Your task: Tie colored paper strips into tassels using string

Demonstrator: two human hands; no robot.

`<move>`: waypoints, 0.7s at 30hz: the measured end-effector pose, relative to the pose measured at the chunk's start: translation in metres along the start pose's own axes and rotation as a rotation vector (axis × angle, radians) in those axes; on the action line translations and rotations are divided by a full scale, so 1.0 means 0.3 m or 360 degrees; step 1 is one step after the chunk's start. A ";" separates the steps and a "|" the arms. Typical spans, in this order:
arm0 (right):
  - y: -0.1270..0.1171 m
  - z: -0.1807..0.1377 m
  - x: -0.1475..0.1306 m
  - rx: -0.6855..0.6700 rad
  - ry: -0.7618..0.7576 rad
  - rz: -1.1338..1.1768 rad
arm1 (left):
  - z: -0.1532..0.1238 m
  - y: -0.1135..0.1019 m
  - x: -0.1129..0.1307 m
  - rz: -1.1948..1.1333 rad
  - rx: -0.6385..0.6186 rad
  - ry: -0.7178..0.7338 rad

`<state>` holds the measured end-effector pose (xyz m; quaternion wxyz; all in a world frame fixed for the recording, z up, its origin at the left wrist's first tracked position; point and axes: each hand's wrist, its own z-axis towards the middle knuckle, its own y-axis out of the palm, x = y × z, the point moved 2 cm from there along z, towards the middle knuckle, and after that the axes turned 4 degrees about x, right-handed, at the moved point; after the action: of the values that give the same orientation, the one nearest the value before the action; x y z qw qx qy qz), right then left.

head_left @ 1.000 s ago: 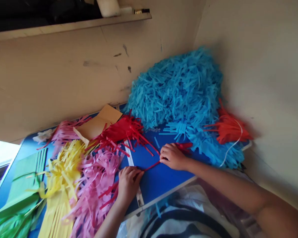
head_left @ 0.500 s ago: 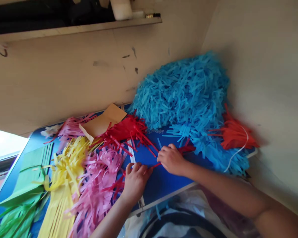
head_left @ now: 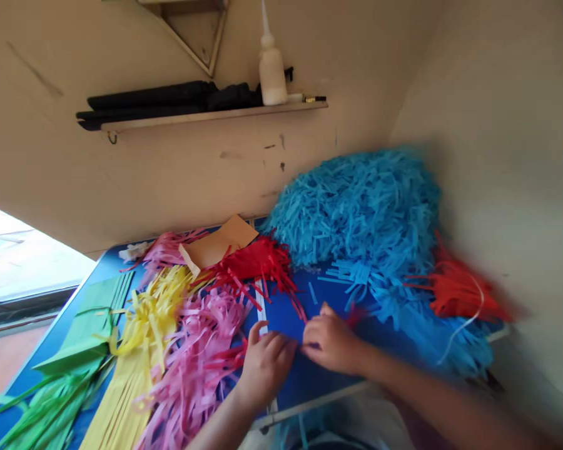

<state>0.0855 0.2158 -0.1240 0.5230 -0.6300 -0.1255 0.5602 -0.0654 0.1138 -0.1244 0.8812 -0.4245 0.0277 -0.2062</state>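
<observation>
My left hand (head_left: 268, 364) and my right hand (head_left: 331, 342) are close together over the front of the blue table (head_left: 304, 381). Both have their fingers closed on a red fringed paper strip (head_left: 231, 357). One fringed end spreads out left of my left hand, over pink paper fringe (head_left: 192, 369). The other end shows as a red blur beyond my right hand. My fingers hide most of its middle. Behind the hands lies a bunch of red fringe (head_left: 251, 259).
A big mound of blue fringe (head_left: 356, 212) fills the back right corner, with an orange-red bunch (head_left: 464, 290) beside it. Yellow (head_left: 157, 300) and green (head_left: 77, 331) paper lie at left, brown card (head_left: 225, 244) behind. A wall shelf (head_left: 206, 117) holds a bottle (head_left: 273, 72).
The camera view has tilted up, showing more of the shelf. My hands have come closer together, and the red stretch between them is shorter.
</observation>
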 end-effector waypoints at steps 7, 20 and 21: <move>-0.109 -0.049 -0.141 -0.0479 0.0715 0.1970 | 0.098 -0.219 0.102 -0.0322 0.0237 0.0128; 0.038 -0.096 -0.124 0.0521 0.0948 0.2436 | 0.086 -0.109 0.150 -0.0895 0.0351 -0.0837; 0.041 -0.095 -0.125 0.0527 0.0931 0.2450 | 0.084 -0.105 0.150 -0.0897 0.0344 -0.0814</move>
<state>0.0915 0.1678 -0.1172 0.0918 -0.5746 0.5639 0.5860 -0.0294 0.0976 -0.0787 0.8081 -0.3579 -0.3323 -0.3293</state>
